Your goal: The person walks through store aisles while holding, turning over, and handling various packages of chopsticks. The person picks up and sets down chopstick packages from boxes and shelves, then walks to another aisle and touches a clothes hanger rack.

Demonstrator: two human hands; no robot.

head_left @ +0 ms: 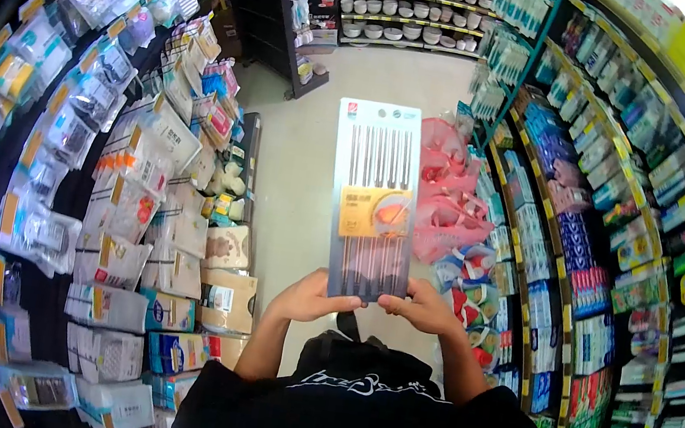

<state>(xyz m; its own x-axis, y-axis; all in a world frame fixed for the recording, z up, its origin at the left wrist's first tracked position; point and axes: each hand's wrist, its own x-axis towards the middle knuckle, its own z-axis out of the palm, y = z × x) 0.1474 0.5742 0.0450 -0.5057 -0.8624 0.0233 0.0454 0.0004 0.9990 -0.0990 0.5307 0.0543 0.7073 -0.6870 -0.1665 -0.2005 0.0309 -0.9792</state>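
Observation:
A flat pack of chopsticks [380, 145] is held upright in front of me, over the aisle. Several dark sticks show through its clear front, and an orange label with a food picture crosses the middle. My left hand [315, 298] grips the lower left corner, its thumb pressed on the front. At the lower right corner, my right hand [424, 308] pinches the pack in the same way. The fingers behind the pack are hidden.
Shelves of packaged goods [128, 184] line the left side, and a shelf of boxes and packets [566, 245] curves along the right. Pink plastic bags [449, 203] stand at the right shelf's foot. Bowls [415, 10] fill the far shelf. Pale floor [301, 138] runs between.

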